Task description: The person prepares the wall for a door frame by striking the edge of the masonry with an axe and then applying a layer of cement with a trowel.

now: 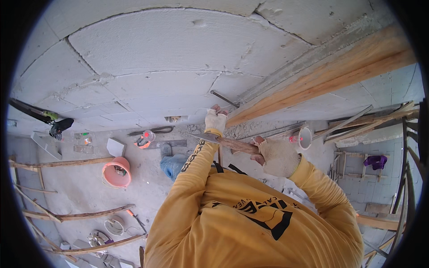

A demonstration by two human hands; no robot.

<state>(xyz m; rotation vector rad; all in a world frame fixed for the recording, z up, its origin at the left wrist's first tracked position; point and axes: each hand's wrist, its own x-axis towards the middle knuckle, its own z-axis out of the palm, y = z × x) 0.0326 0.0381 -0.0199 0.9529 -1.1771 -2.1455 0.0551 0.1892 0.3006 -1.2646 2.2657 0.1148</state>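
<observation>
The person in the yellow long-sleeved shirt (250,219) stands close to a wall of big grey blocks (178,49). Both hands wear pale fingerless work gloves.

The left hand (216,119) is up at the wall. Its fingers are curled at the low end of a long wooden plank (321,76) that leans along the wall and runs up to the right. It touches the plank's end, but I cannot tell if it grips it.

The right hand (277,155) is closed around the brown wooden handle of a flat metal trowel (220,140). The trowel lies sideways in front of the chest, just under the left hand. Its pointed grey blade sticks out to the left, over the left wrist.

Far below, on the dusty grey floor (80,187), sit a round pink bucket (116,173), a blue rolled-up sack (172,164) and a white bucket (305,137). Thin wooden poles (80,214) cross on the left side.
</observation>
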